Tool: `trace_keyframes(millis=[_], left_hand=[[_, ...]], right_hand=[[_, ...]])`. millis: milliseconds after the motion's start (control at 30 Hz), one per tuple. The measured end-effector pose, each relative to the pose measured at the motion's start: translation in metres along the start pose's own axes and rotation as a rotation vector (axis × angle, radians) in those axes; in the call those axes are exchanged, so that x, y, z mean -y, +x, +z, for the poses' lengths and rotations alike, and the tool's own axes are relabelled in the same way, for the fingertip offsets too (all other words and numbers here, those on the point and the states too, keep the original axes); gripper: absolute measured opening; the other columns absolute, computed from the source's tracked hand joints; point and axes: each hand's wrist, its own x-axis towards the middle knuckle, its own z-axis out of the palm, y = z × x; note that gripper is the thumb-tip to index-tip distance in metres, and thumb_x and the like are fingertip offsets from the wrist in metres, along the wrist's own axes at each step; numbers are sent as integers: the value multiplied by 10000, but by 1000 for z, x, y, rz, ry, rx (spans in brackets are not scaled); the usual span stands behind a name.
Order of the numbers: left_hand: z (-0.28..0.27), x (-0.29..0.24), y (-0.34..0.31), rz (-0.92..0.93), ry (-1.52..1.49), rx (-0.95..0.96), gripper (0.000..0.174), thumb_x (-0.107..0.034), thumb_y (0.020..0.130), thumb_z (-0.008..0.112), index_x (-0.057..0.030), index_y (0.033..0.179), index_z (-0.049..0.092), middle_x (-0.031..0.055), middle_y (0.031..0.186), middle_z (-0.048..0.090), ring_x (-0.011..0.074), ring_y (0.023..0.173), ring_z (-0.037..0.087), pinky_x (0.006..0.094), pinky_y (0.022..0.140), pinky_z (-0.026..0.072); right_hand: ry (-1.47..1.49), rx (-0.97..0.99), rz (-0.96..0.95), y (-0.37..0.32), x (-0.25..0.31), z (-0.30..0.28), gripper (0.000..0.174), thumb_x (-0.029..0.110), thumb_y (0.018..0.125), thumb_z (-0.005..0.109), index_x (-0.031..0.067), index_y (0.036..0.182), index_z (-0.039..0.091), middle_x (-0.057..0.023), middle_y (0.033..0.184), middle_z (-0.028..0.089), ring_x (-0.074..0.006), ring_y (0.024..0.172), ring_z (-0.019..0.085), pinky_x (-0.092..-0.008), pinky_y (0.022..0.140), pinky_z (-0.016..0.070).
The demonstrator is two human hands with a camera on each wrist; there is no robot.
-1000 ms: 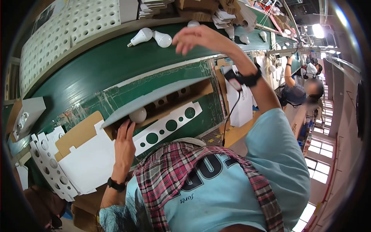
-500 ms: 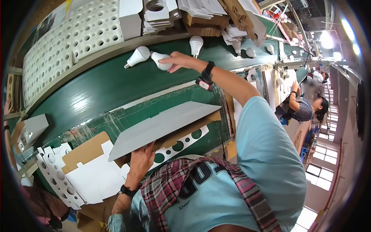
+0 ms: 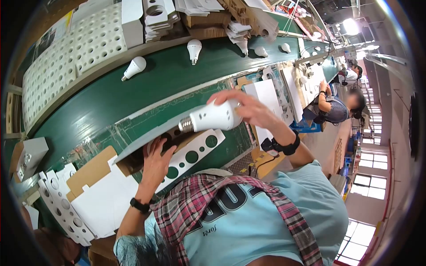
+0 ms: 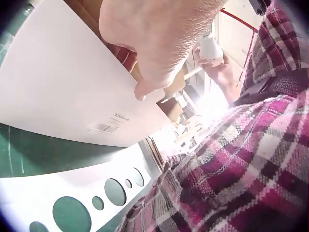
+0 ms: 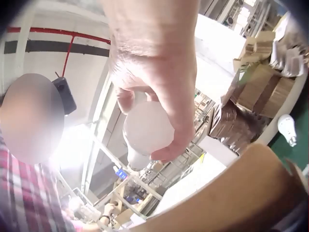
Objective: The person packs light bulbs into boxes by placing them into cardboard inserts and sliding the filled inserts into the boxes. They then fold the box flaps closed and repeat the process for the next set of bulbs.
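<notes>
In the head view my right hand grips a white LED bulb by its rounded end, metal screw base pointing left. The right wrist view shows the fingers curled round the bulb's dome. The bulb is held up over the right part of a long cardboard box, pale outside and brown inside, whose open side faces me. My left hand is at that opening with fingers spread, fingertips inside. In the left wrist view its thumb lies by the edge of a white printed panel.
A white strip with round holes lies before the box. Flat white cartons lie at left. Two bulbs stand out on the green belt, one left, one farther right. A perforated foam tray sits behind; another person works at right.
My right hand has taken a bulb from the pair on the belt and brought it back over the box. The left hand stays at the opening, fingers now more spread; the box has tilted.
</notes>
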Motion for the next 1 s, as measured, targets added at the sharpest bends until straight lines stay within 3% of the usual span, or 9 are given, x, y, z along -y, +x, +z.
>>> trace_keyframes(millis=[200,333,367,467,633,700,767,833,1000], left_hand=[[10,12,-1,48,57,63,492,4,713,580,-181,1166,631,112,1088,596,288,1180,480,522,1087,244],[11,10,0,43,71,39,460,-4,722,574,-179,1141,646,102,1048,612,285,1168,487,519,1080,255],[12,9,0,43,70,25,432,-8,729,570,-169,1121,657,97,1033,617,287,1156,493,515,1075,265],[10,8,-1,40,55,30,399,-11,730,572,-144,1094,666,94,1038,622,286,1146,502,494,1055,304],[-55,-11,8,212,-145,-48,351,5,688,612,-87,1023,664,99,1058,626,272,1075,573,394,910,471],[-94,-7,14,262,-198,-272,363,17,663,602,-75,1009,662,80,979,649,264,950,625,383,817,512],[-132,15,22,117,-177,-437,320,50,738,584,-63,1027,659,121,943,661,290,903,632,365,783,496],[-153,44,36,-198,-289,-523,186,29,857,552,-3,1024,627,119,963,678,232,888,633,313,762,495],[-110,172,78,-485,-349,-319,364,-17,830,628,-18,1185,546,142,1072,609,237,930,605,334,781,498]], right_hand=[[-402,-132,295,-7,-67,30,563,364,868,585,-6,1271,455,-131,1195,534,-198,1090,521,-317,912,423],[-930,-121,497,32,-90,36,641,440,772,638,-102,1104,554,-290,1016,596,-370,986,598,-363,842,476],[-816,-82,575,42,-82,41,628,451,744,644,-112,1019,593,-318,997,598,-408,979,588,-390,851,474],[-880,-143,41,54,-152,36,586,421,732,654,-106,985,606,-304,977,612,-398,936,608,-410,831,484],[-1068,-57,395,67,-133,67,523,389,787,653,-41,1077,588,-280,1063,580,-431,995,564,-446,850,476],[-1194,-56,197,61,-161,66,590,424,778,662,-64,1096,566,-284,1082,575,-432,1005,561,-444,862,472],[-1062,-170,242,62,-160,79,659,479,758,686,-109,1038,585,-289,1069,567,-423,1023,548,-428,890,457],[-1154,-162,61,60,-179,76,650,462,755,695,-105,1051,580,-298,1088,556,-421,1021,549,-438,889,453],[-1154,-122,-47,60,-184,76,610,424,740,712,-71,1076,596,-286,1154,534,-413,1085,524,-448,905,439]])
